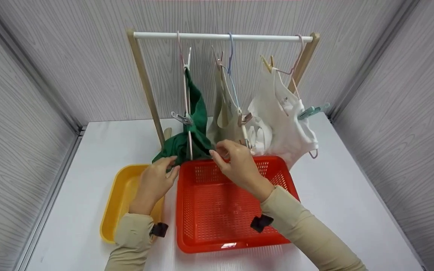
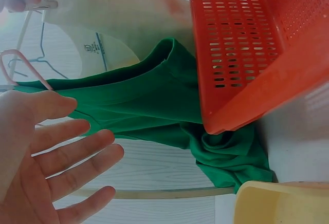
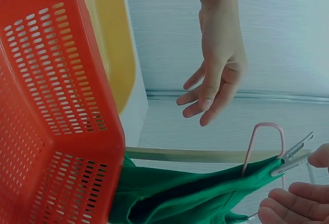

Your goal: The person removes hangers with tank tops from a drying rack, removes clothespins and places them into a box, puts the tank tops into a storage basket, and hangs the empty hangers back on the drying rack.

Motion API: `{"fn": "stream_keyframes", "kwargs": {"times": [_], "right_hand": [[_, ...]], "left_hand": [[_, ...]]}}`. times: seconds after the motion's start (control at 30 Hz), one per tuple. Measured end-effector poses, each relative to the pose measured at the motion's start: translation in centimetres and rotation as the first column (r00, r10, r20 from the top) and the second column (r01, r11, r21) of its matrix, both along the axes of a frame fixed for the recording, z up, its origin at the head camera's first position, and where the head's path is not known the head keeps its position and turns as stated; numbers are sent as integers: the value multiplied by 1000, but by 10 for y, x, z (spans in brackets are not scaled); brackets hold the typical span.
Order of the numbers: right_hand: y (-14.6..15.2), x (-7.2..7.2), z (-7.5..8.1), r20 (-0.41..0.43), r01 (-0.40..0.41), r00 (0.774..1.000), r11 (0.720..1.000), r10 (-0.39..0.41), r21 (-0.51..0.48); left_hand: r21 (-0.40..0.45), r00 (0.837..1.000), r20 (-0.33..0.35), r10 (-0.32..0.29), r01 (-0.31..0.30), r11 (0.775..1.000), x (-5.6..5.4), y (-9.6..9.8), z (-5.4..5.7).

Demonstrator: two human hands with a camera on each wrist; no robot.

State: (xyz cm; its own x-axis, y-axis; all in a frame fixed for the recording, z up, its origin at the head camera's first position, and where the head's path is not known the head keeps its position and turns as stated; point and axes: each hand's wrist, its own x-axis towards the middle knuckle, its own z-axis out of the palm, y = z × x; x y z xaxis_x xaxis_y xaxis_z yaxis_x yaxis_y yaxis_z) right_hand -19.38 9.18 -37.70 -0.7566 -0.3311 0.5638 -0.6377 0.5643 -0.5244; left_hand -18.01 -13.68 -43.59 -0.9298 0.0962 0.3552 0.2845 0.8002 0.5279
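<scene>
A green garment [image 1: 199, 113] hangs from a pink hanger [image 1: 185, 90], with a white clothespin [image 1: 187, 62] at the hanger's far end and a grey clothespin [image 1: 182, 118] at the near end. Its lower part bunches behind the red basket [image 1: 236, 246]. My left hand [image 1: 155, 180] is beside the garment's lower left; in the left wrist view its fingers [image 2: 77, 154] are spread, holding nothing. Over the basket's back rim, my right hand [image 1: 237, 163] has loosely bent fingers. In the right wrist view that hand [image 3: 303, 201] lies close beside the grey clothespin, its fingers apart from it.
A yellow tray [image 1: 108, 210] stands left of the basket. On the rack's white rail [image 1: 205, 35] also hang a beige garment [image 1: 220, 101] on a blue hanger and a white tank top [image 1: 288, 124] on a pink one, both clipped with clothespins. A wooden post [image 1: 145, 82] rises at left.
</scene>
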Motion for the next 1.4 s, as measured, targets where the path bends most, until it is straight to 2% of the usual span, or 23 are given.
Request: {"fn": "stream_keyframes", "kwargs": {"times": [0.2, 0.33, 0.47, 0.6, 0.77, 1.0, 1.2, 1.4], "right_hand": [[-13, -6, -4, 76, -10, 997, 1000, 11, -19], [-22, -8, -5, 162, -15, 987, 999, 20, -31], [-31, -9, -4, 240, 8, 971, 999, 3, -48], [-38, -12, -3, 276, 47, 961, 997, -28, -65], [-46, -15, -3, 288, 94, 955, 993, -70, -71], [-51, -17, -3, 251, 123, 962, 991, -105, -56], [-51, -20, -3, 234, 146, 963, 988, -132, -46], [-45, -23, -2, 220, 203, 957, 978, -189, -44]], "left_hand": [[-3, 999, 47, 1, -1, 1000, 0, 1, -3], [0, 994, 106, 10, -10, 1000, 0, 2, -5], [11, 988, 157, 15, -17, 1000, 1, 2, -7], [21, 985, 173, 14, -18, 1000, 1, 2, -8], [24, 986, 167, 14, -18, 1000, 1, 1, -9], [35, 986, 164, 24, -30, 999, 1, 3, -10], [16, 987, 157, 22, -25, 1000, 0, 4, -12], [18, 990, 139, 9, -11, 1000, 0, 2, -13]]}}
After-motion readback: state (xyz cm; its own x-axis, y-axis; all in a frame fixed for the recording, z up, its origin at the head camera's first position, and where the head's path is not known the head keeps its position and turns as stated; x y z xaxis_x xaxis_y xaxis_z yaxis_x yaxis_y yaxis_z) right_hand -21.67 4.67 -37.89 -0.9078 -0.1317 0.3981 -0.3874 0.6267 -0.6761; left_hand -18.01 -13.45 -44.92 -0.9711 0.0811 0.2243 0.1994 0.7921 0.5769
